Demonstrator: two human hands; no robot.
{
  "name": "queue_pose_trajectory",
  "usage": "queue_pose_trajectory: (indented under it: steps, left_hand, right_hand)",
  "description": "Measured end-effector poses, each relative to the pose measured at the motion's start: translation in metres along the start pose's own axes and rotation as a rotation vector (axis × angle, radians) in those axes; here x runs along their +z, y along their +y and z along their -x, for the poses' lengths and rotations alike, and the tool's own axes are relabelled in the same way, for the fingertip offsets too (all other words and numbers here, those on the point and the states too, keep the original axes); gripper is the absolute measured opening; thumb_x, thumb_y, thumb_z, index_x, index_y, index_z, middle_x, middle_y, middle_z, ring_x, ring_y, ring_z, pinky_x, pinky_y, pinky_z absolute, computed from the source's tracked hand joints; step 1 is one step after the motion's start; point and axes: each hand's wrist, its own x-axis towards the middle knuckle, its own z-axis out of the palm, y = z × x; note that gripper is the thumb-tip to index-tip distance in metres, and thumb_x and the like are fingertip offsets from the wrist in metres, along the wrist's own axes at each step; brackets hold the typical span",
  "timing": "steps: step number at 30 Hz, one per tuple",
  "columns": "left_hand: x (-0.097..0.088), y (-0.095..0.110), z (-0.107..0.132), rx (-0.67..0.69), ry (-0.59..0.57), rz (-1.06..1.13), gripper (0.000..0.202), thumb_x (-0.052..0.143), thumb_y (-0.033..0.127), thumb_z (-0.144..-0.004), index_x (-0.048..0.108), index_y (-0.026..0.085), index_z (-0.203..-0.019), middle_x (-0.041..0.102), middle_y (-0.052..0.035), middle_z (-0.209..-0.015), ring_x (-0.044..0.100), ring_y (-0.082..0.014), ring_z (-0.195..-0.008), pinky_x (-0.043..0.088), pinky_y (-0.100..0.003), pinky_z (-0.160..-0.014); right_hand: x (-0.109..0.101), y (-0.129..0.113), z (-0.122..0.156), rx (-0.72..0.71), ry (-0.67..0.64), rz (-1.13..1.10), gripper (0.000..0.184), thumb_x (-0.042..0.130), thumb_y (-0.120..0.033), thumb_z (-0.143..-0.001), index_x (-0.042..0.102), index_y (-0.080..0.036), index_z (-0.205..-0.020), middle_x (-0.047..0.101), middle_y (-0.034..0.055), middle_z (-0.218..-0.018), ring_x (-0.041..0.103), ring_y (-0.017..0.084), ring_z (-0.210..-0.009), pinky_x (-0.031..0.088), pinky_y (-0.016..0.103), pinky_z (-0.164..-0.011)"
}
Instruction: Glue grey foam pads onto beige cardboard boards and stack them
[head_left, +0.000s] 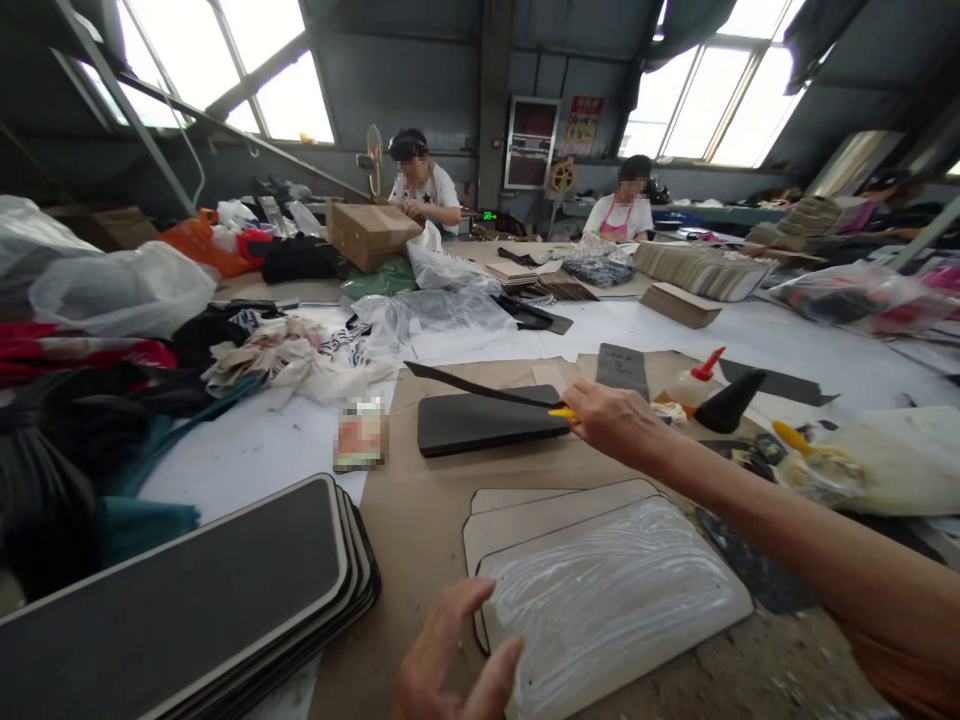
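Observation:
My right hand [616, 418] is closed on one end of a thin black strip [480, 383], which reaches out to the left. A short yellow tip [562, 412], perhaps a tool's handle, also sticks out of its fingers. Under the strip lies a dark grey padded rectangular panel [487, 422]. My left hand [457, 655] is open, thumb and finger apart, at the left edge of a beige board [615, 590] smeared with whitish, glue-like streaks. More beige boards [525, 503] with dark edges lie beneath it. Whether the left fingertips touch the board, I cannot tell.
A stack of dark panels [187, 590] stands at front left. On the right are a red-tipped bottle [686, 388], a black cone [731, 402] and a yellow-handled tool [795, 437] by a plastic bag. Fabric scraps [277, 355] lie left. Two people work across the table.

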Motion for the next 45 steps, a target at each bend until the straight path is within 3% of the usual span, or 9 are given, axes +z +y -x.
queue_pose_trajectory:
  steps: [4,8,13,16,21,26,35,39,45]
  left_hand:
    - [0.024,0.050,-0.035,-0.582,-0.141,0.818,0.063,0.064,0.052,-0.073,0.050,0.014,-0.121,0.060,-0.0191,-0.118,0.062,-0.0289,-0.102,0.054,-0.042,-0.084]
    - [0.038,0.078,-0.047,-0.776,0.000,0.993,0.030,0.061,0.028,-0.081,0.060,0.006,-0.101,0.068,-0.0168,-0.100,0.067,-0.0236,-0.090,0.054,-0.037,-0.083]
    - [0.047,0.085,-0.025,-0.807,0.181,0.982,0.022,0.056,0.013,-0.083,0.060,0.010,-0.104,0.070,-0.0110,-0.096,0.068,-0.0192,-0.086,0.055,-0.037,-0.082]
    - [0.053,0.090,-0.008,-0.813,0.191,0.976,0.025,0.055,0.012,-0.083,0.059,0.012,-0.107,0.070,-0.0095,-0.099,0.067,-0.0177,-0.087,0.056,-0.034,-0.080]
    - [0.057,0.090,0.017,-0.834,0.034,0.914,0.028,0.059,0.019,-0.082,0.058,0.011,-0.109,0.069,-0.0112,-0.102,0.065,-0.0232,-0.097,0.055,-0.040,-0.083]
    - [0.023,0.052,0.037,-0.805,0.283,0.611,0.028,0.060,0.029,-0.081,0.058,0.022,-0.108,0.067,-0.0036,-0.109,0.063,-0.0206,-0.102,0.058,-0.030,-0.075]
    - [-0.004,0.004,0.041,-0.835,-0.006,0.238,0.053,0.076,0.057,-0.047,0.064,0.016,-0.078,0.067,-0.0022,-0.071,0.061,-0.0178,-0.063,0.050,-0.025,-0.050]
    - [0.006,0.002,0.021,-0.678,-0.219,-0.127,0.052,0.054,0.071,-0.061,0.057,0.019,-0.059,0.050,0.0023,-0.044,0.045,-0.0128,-0.043,0.036,-0.025,-0.045]
    - [0.018,0.008,0.002,-0.554,-0.464,-0.733,0.040,0.031,0.053,-0.077,0.048,0.023,-0.056,0.053,-0.0015,-0.052,0.050,-0.0186,-0.055,0.030,-0.028,-0.055]
  right_hand:
    - [-0.029,-0.034,0.057,-0.297,0.163,-0.014,0.022,0.040,-0.006,-0.086,0.058,-0.015,-0.079,0.058,0.0051,-0.072,0.052,0.014,-0.061,0.032,0.026,-0.048]
    - [-0.040,-0.061,0.115,-0.387,0.282,-0.205,0.025,0.038,-0.007,-0.089,0.060,-0.017,-0.084,0.058,0.0032,-0.067,0.051,0.013,-0.056,0.037,0.025,-0.049]
    - [-0.034,-0.050,0.163,0.247,0.253,-0.595,0.029,0.044,-0.042,-0.089,0.061,-0.019,-0.097,0.064,0.0071,-0.083,0.060,0.017,-0.072,0.047,0.027,-0.064]
    - [-0.033,-0.041,0.180,0.647,-0.031,-0.973,0.041,0.044,-0.057,-0.084,0.058,-0.019,-0.075,0.058,0.0030,-0.064,0.054,0.015,-0.055,0.044,0.026,-0.050]
    - [-0.035,-0.050,0.206,0.934,-0.293,-1.537,0.038,0.057,-0.057,-0.074,0.049,-0.020,-0.067,0.040,-0.0076,-0.045,0.032,0.007,-0.035,0.027,0.020,-0.034]
    - [-0.025,-0.047,0.238,0.734,-0.143,-1.286,0.028,0.057,-0.046,-0.075,0.061,-0.019,-0.074,0.064,0.0006,-0.069,0.058,0.017,-0.064,0.048,0.027,-0.057]
    - [0.020,-0.003,0.235,0.671,-0.369,-0.801,0.025,0.048,-0.040,-0.082,0.059,-0.018,-0.077,0.066,0.0046,-0.078,0.060,0.021,-0.075,0.042,0.029,-0.069]
    - [0.037,0.020,0.214,0.622,-0.388,-0.601,0.024,0.043,-0.036,-0.087,0.058,-0.019,-0.081,0.066,0.0070,-0.083,0.062,0.022,-0.081,0.041,0.029,-0.071]
    - [0.061,0.035,0.193,0.603,-0.543,-0.420,0.025,0.042,-0.036,-0.090,0.058,-0.018,-0.092,0.067,0.0108,-0.095,0.063,0.025,-0.089,0.041,0.029,-0.073]
